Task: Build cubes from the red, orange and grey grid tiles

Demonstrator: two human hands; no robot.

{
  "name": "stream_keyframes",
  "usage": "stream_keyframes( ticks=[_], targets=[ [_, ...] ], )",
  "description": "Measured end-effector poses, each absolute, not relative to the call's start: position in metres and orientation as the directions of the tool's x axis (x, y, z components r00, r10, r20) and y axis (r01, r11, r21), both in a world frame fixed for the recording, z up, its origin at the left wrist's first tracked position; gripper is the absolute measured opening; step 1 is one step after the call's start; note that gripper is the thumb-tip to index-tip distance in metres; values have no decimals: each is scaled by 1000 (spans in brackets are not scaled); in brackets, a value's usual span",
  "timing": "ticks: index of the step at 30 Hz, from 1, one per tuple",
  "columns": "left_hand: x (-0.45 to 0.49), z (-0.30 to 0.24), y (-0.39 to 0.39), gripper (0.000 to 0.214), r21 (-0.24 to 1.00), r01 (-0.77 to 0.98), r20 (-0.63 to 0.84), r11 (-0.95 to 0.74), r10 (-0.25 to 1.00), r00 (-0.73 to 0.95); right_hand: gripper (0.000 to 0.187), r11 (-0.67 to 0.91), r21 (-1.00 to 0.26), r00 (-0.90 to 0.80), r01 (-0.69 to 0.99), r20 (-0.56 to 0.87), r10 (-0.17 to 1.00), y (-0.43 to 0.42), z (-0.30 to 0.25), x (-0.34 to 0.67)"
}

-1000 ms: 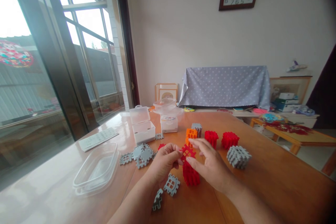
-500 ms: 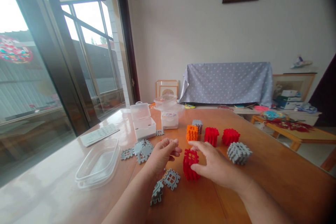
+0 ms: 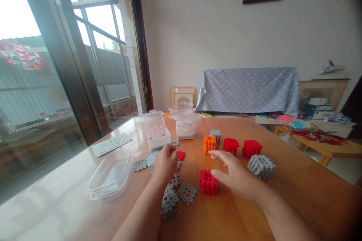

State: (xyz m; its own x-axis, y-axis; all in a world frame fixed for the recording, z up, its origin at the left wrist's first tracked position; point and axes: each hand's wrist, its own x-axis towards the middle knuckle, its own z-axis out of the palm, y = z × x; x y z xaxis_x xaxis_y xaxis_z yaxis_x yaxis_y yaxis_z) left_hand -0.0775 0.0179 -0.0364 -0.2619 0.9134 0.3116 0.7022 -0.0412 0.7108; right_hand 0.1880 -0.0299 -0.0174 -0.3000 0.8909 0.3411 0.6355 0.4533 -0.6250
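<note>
A finished red cube (image 3: 208,182) of lattice tiles stands on the wooden table (image 3: 296,196) in front of me. My right hand (image 3: 236,173) rests just right of it, fingers stretched out, fingertips by its side. My left hand (image 3: 164,162) has reached to the pile of grey tiles (image 3: 149,160), fingers curled down over them beside a loose red tile (image 3: 181,154); I cannot see what it grips. More grey tiles (image 3: 178,196) lie by my left forearm.
Behind stand an orange cube (image 3: 209,144), a small grey cube (image 3: 215,134), two red cubes (image 3: 230,145) (image 3: 251,148) and a grey cube (image 3: 261,165). Clear plastic boxes (image 3: 156,131) (image 3: 185,126), a lid (image 3: 111,175) and a paper sheet (image 3: 111,144) lie left, near the window.
The red tile was pressed onto the red cube, which now stands free. My left hand moved away left to the grey tile pile; my right hand let go and opened.
</note>
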Motion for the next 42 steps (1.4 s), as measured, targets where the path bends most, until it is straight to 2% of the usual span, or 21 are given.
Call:
stream_keyframes(
  ticks=[3, 7, 11, 15, 23, 26, 30, 33, 38, 42],
  targets=[
    [-80, -38, 17, 20, 501, 865, 333, 36, 914, -231, 46, 451, -627, -227, 635, 406, 885, -23, -23, 187],
    [-75, -46, 15, 29, 321, 945, 307, -62, 951, -42, 40, 468, -616, -196, 634, 457, 867, -15, -31, 186],
    [-70, -54, 16, 32, 324, 940, 242, -109, 970, 28, 35, 486, -608, -203, 628, 475, 856, -13, -33, 184],
    [-68, -55, 15, 23, 372, 905, 297, -207, 950, 95, 32, 497, -607, -193, 621, 496, 847, -12, -33, 184],
    [-64, -54, 20, 12, 258, 947, 350, -192, 932, 94, 26, 515, -610, -184, 602, 521, 833, -17, -30, 178],
    [-61, -48, 20, 23, 302, 924, 418, -235, 904, 93, 25, 523, -610, -172, 596, 539, 825, -17, -30, 174],
    [-52, -36, 12, 39, 420, 777, 548, -469, 814, 194, 26, 527, -674, -130, 518, 547, 827, -17, -34, 169],
    [-41, -30, 1, 42, 483, 635, 623, -602, 746, 234, 31, 500, -756, -75, 423, 520, 851, -18, -34, 166],
    [-29, -23, -18, 46, 584, 485, 614, -651, 745, 261, 43, 474, -826, -82, 305, 473, 877, -22, -30, 162],
    [-26, -16, -29, 48, 666, 395, 581, -633, 772, 258, 40, 419, -885, -81, 204, 411, 908, -21, -29, 161]
  ],
)
